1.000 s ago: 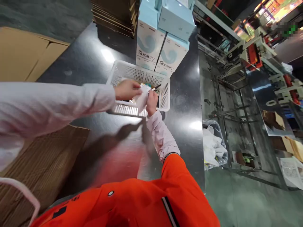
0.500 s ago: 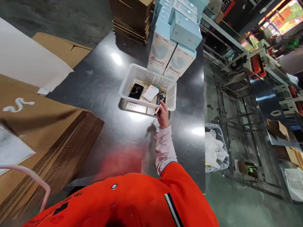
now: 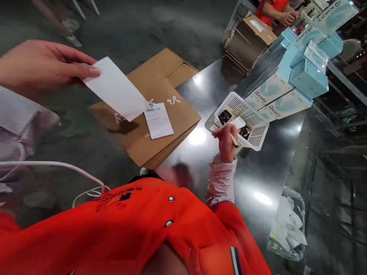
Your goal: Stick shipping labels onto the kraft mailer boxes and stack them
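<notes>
My left hand [image 3: 43, 67] is raised at the upper left and pinches a blank white paper slip [image 3: 116, 88] above a stack of flat brown cardboard [image 3: 160, 126]. A printed label with a barcode [image 3: 158, 120] lies on top of that stack. My right hand [image 3: 226, 141] is closed around a pen [image 3: 234, 140] and hovers over the shiny metal table [image 3: 266, 179], just in front of a white plastic basket [image 3: 258, 131]. The basket holds a black card, a white card and other small items.
Light blue "beauty" boxes [image 3: 286, 88] are stacked behind the basket. More flat cardboard [image 3: 246, 38] is piled at the table's far end, where another person's hands [image 3: 282, 15] work. A clear bag of white scraps [image 3: 286, 229] hangs off the table's right side.
My left hand has swung far left and up with the white slip, away from the basket. My right hand stays near the basket's front with the pen. The view has turned left.
</notes>
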A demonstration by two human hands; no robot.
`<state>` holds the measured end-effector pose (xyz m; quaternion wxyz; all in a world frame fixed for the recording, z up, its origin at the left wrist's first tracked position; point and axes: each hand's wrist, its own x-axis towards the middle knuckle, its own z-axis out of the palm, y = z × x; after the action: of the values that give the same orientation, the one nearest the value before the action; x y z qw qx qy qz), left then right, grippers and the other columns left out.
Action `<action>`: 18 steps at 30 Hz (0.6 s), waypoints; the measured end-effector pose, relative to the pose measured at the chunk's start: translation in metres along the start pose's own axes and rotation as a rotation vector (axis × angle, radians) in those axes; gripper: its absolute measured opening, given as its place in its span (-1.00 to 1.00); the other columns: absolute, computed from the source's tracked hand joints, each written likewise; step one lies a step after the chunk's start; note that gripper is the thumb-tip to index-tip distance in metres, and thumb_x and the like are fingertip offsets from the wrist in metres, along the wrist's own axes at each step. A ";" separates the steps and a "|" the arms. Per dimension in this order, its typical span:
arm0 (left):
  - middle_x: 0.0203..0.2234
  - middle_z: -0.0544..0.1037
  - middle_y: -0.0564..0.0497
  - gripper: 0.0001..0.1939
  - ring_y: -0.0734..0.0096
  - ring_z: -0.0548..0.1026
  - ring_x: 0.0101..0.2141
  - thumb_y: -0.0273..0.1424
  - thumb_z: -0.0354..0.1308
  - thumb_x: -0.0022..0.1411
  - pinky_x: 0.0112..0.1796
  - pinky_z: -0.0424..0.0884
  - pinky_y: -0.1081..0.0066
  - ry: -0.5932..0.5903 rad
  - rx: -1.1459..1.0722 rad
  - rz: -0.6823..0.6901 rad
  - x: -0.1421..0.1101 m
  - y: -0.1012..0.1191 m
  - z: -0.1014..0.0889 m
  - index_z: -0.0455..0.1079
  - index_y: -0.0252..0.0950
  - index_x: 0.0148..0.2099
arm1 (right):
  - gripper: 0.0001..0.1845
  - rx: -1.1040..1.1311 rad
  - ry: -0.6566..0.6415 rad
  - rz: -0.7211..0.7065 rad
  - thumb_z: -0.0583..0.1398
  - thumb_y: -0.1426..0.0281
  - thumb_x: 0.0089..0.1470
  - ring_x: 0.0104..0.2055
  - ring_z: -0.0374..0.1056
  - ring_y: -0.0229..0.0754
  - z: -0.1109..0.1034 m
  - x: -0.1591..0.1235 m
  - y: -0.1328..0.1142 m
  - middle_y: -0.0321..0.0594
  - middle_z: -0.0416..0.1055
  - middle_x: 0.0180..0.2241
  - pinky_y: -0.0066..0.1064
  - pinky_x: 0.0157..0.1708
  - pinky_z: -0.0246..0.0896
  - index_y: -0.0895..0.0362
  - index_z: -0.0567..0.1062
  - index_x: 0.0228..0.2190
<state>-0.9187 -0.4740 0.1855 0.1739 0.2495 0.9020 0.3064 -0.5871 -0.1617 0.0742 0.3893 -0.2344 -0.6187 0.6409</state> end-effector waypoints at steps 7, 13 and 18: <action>-0.09 0.59 -0.13 -0.34 0.32 0.52 -0.14 -0.13 0.33 0.15 0.09 0.43 -0.02 -0.071 -0.310 0.006 -0.015 -0.027 0.038 0.43 -0.51 0.14 | -0.70 -0.151 -0.247 0.016 0.35 0.17 0.07 -0.15 0.52 -0.26 0.130 -0.023 -0.011 -0.29 0.57 -0.23 -0.38 -0.04 0.44 0.04 0.50 -0.21; -0.09 0.62 -0.02 -0.61 0.30 0.48 -0.04 -0.12 0.00 0.42 0.11 0.35 0.18 0.204 0.167 0.609 -0.047 -0.044 0.054 0.54 -0.27 -0.10 | -0.45 -0.176 -0.198 -0.111 0.07 -0.13 0.26 -0.45 0.32 -0.35 0.150 -0.020 -0.026 -0.35 0.39 -0.43 -0.47 -0.36 0.35 0.00 0.52 -0.03; -0.23 0.66 -0.11 -0.63 0.16 0.48 -0.21 -0.33 -0.06 0.44 -0.27 0.27 0.18 0.121 0.409 0.895 -0.064 -0.066 0.100 0.60 -0.21 -0.21 | -0.27 -0.247 -0.205 -0.116 0.04 -0.25 0.20 -0.42 0.35 -0.30 0.147 -0.019 -0.018 -0.27 0.43 -0.36 -0.41 -0.35 0.38 0.04 0.49 0.05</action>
<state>-0.8427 -0.5078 0.0785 -0.0798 0.6233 0.7564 0.1815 -0.6870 -0.2675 0.1067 0.3287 -0.1777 -0.7416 0.5571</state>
